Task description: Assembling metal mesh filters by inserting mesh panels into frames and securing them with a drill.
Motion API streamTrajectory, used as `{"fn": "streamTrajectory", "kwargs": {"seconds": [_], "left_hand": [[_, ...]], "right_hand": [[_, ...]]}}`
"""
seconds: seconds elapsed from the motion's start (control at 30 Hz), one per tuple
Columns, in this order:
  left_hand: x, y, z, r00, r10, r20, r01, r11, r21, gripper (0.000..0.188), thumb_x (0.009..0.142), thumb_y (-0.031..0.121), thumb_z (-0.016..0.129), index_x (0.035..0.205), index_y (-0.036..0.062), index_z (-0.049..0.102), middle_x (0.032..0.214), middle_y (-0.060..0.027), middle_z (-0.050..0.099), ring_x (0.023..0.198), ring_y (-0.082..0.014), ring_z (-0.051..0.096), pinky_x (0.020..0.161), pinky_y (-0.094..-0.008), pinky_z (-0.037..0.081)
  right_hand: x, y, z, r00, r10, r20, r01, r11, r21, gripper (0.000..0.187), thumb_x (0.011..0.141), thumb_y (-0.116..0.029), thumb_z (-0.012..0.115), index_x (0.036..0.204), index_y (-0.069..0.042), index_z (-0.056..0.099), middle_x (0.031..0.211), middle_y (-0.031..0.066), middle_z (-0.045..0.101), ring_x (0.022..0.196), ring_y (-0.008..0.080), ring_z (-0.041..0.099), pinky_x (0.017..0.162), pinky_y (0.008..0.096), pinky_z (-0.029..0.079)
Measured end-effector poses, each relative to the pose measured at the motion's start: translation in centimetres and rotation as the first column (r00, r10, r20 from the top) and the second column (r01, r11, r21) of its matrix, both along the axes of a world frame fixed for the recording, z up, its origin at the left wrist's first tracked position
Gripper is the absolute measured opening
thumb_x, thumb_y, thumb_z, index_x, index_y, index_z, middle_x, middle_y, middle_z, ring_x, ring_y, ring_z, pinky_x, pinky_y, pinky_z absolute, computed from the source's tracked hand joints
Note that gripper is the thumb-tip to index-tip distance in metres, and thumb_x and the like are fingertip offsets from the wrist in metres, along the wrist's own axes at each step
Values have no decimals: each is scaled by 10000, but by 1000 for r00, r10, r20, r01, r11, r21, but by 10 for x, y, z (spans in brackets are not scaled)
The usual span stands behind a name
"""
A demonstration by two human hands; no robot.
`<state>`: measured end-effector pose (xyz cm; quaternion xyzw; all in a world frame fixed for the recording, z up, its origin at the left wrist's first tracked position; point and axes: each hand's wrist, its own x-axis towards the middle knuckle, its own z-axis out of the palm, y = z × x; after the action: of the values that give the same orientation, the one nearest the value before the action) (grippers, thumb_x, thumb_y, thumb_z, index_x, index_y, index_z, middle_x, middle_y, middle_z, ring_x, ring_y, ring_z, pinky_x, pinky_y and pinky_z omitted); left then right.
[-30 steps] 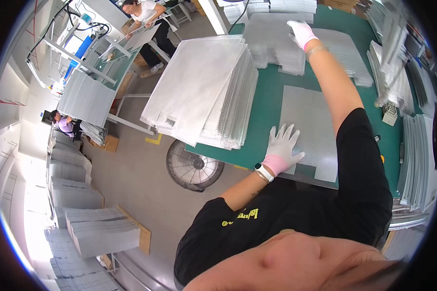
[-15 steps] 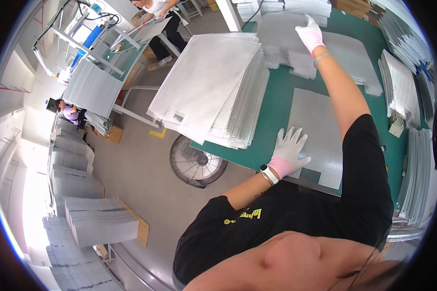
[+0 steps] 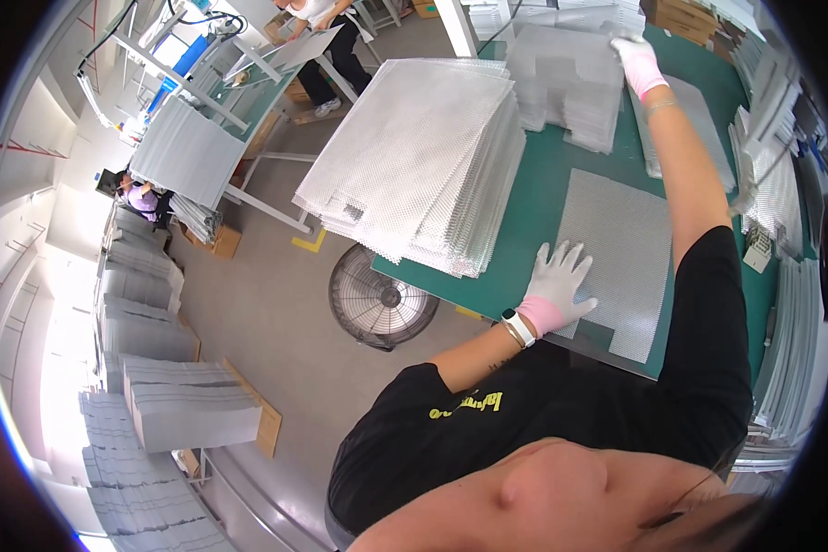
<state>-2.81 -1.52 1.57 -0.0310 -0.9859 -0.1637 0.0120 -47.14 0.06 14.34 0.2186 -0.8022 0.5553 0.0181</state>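
My left hand (image 3: 563, 285), in a white glove with a pink cuff, lies flat with fingers spread on a silver mesh sheet (image 3: 616, 248). This sheet rests on the green table (image 3: 524, 221) and has a rectangular notch at its near edge. Farther off, my right hand (image 3: 637, 63), gloved alike, is closed at the far right corner of a flat stack of mesh sheets (image 3: 561, 83). Its fingertips are small and partly hidden, so how many sheets they hold cannot be made out. Beside my right forearm lies a second low stack of sheets (image 3: 649, 138), partly covered by it.
A tall, fanned pile of mesh sheets (image 3: 405, 156) stands at the table's left edge. Below it on the floor is a round fan (image 3: 386, 294). More sheets (image 3: 764, 184) and a small block (image 3: 757, 248) sit at the right. Two people (image 3: 317, 28) work at the far left.
My right hand has moved right along the far stack to its corner, and its fingers have drawn in. My left hand stays flat on the sheet. The whole view has shifted slightly.
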Motion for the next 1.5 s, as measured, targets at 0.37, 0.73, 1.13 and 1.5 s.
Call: {"fn": "streamTrajectory", "kwargs": {"seconds": [0.37,0.73,1.13,1.5], "left_hand": [[-2,2,-3,1000,-12,-16,12,1000,-9,770,871,527,594,1467,68,429,1560,-209,336,1469,-373,266,1198,-568,135],[2,-6,13,996,76,-50,-71,993,95,949,813,615,633,1498,13,372,1554,-235,335,1487,-410,211,1216,-548,63],[44,63,27,989,146,37,-15,-150,989,323,939,170,701,1190,-22,634,950,-51,679,906,-115,631,858,-278,526],[66,55,3,1000,14,24,-25,137,990,352,975,236,650,1185,-47,662,1010,-63,709,936,-101,625,865,-262,505]], "right_hand": [[8,47,-1,982,143,123,9,615,-788,275,891,13,650,1155,-60,675,993,21,687,816,110,623,709,240,504],[261,184,-28,976,45,-213,-146,862,-486,388,988,-50,513,1365,37,532,1364,116,594,1140,124,578,1002,270,438],[388,228,-87,996,2,94,62,740,-670,335,989,14,509,1319,36,567,1319,110,624,1194,136,564,1042,261,412],[419,229,-88,987,90,132,12,780,-625,349,972,41,510,1317,43,568,1337,124,618,1193,142,574,1036,265,419]]}}
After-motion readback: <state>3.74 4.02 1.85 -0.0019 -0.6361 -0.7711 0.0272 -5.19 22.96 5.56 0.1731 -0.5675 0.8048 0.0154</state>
